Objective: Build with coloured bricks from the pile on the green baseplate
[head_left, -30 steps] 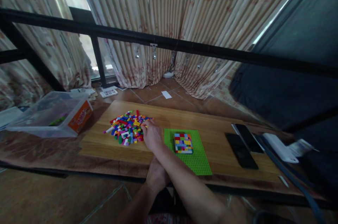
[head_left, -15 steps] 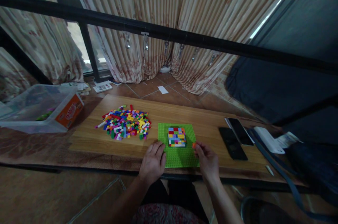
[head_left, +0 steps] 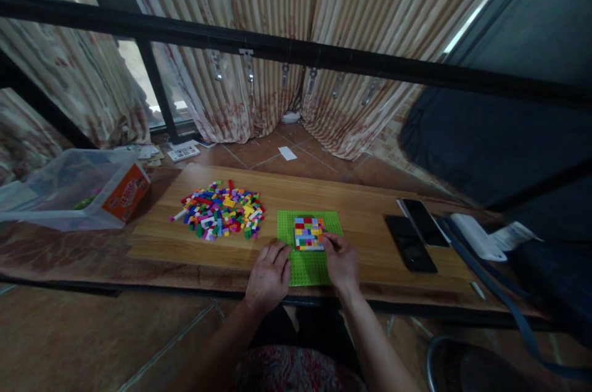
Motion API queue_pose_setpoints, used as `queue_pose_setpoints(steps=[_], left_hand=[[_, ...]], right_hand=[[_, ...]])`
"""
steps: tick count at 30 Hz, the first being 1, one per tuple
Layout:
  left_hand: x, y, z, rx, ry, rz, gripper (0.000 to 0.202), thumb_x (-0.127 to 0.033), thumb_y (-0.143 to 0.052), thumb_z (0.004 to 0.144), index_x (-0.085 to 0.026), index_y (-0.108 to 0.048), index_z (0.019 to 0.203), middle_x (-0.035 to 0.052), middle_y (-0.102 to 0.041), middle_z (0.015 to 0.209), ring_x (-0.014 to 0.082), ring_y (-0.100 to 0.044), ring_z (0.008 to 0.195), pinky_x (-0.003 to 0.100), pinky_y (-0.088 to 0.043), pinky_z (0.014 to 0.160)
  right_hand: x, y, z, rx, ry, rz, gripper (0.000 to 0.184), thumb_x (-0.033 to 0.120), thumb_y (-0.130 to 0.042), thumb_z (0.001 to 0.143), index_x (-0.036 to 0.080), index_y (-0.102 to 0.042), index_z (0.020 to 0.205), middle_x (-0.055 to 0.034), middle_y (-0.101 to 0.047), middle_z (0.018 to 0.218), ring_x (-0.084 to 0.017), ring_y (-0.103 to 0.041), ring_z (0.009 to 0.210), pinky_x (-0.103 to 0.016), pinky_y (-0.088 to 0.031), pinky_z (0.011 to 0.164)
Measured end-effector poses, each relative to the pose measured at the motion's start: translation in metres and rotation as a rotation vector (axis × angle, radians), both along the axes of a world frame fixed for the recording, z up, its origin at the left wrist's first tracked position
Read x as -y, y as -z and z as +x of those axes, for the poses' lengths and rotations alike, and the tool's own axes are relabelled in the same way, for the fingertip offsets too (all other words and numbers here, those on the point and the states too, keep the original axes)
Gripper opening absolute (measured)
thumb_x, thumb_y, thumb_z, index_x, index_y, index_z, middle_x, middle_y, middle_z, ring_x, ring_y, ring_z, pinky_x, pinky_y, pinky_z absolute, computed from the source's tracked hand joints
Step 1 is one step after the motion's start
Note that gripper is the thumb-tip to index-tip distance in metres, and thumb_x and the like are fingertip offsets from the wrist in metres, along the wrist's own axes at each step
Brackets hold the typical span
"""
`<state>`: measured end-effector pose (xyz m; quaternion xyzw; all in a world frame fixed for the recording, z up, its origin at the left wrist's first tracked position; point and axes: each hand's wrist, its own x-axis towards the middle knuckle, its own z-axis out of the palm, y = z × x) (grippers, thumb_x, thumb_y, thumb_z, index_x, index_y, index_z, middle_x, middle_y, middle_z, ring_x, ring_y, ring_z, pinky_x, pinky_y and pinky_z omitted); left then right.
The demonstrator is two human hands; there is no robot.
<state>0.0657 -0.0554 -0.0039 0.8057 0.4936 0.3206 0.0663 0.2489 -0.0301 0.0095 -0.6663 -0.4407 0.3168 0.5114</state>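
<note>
A green studded baseplate [head_left: 308,272] lies on the wooden board, with a square build of multicoloured toy bricks [head_left: 305,234] near its middle. My right hand [head_left: 341,261] pinches a small orange brick [head_left: 320,238] at the build's right side; the fingers partly hide it, and I cannot tell whether it is pressed on. Flat along the baseplate's left edge rests my left hand [head_left: 271,275], fingers stretched out and holding nothing.
A loose pile of coloured bricks [head_left: 222,210] spreads over the board [head_left: 361,219] on the left. Beyond it stands a clear plastic bin [head_left: 74,219] with an orange label. Two dark phones [head_left: 411,244] lie at the right, near a blue strap [head_left: 499,302]. A black rail [head_left: 296,56] crosses ahead.
My right hand has moved left and forward, carrying the orange brick from the baseplate's right edge to the build. My left hand stays at the left edge. The view has shifted slightly.
</note>
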Motion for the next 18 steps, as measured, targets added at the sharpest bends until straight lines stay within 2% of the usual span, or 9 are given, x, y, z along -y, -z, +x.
queue_pose_setpoints(steps=[4, 8, 11, 18], left_hand=[[0.0, 0.001, 0.0, 0.017, 0.003, 0.021, 0.03, -0.02, -0.047, 0.088, -0.016, -0.059, 0.115, 0.0108, -0.059, 0.115, 0.024, -0.053, 0.107, 0.041, -0.049, 0.093], [-0.001, 0.001, -0.001, 0.016, 0.006, 0.027, 0.031, -0.02, -0.047, 0.087, -0.016, -0.059, 0.115, 0.0114, -0.059, 0.114, 0.0239, -0.053, 0.106, 0.042, -0.05, 0.093], [-0.001, 0.002, 0.0, 0.023, 0.01, 0.032, 0.031, -0.019, -0.047, 0.087, -0.016, -0.059, 0.115, 0.0115, -0.059, 0.114, 0.0243, -0.053, 0.106, 0.043, -0.05, 0.093], [0.0, 0.002, 0.0, 0.024, 0.003, 0.005, 0.031, -0.019, -0.046, 0.088, -0.015, -0.059, 0.116, 0.0118, -0.059, 0.116, 0.0246, -0.052, 0.108, 0.043, -0.049, 0.095]], right_hand=[[-0.001, 0.005, -0.005, 0.082, 0.051, 0.019, 0.037, 0.047, -0.057, 0.076, 0.015, -0.072, 0.085, -0.0107, -0.072, 0.088, -0.023, -0.065, 0.08, -0.034, -0.048, 0.074], [0.002, 0.0, -0.011, 0.215, 0.123, 0.04, 0.038, 0.045, -0.053, 0.079, 0.013, -0.072, 0.085, -0.0129, -0.072, 0.085, -0.024, -0.064, 0.077, -0.033, -0.046, 0.071], [0.003, -0.002, -0.014, 0.238, 0.156, 0.061, 0.04, 0.045, -0.05, 0.081, 0.012, -0.07, 0.09, -0.0143, -0.072, 0.086, -0.024, -0.065, 0.075, -0.032, -0.046, 0.069], [0.006, 0.002, -0.01, 0.222, 0.093, 0.049, 0.04, 0.047, -0.048, 0.082, 0.013, -0.069, 0.09, -0.013, -0.072, 0.087, -0.023, -0.065, 0.078, -0.032, -0.047, 0.071]])
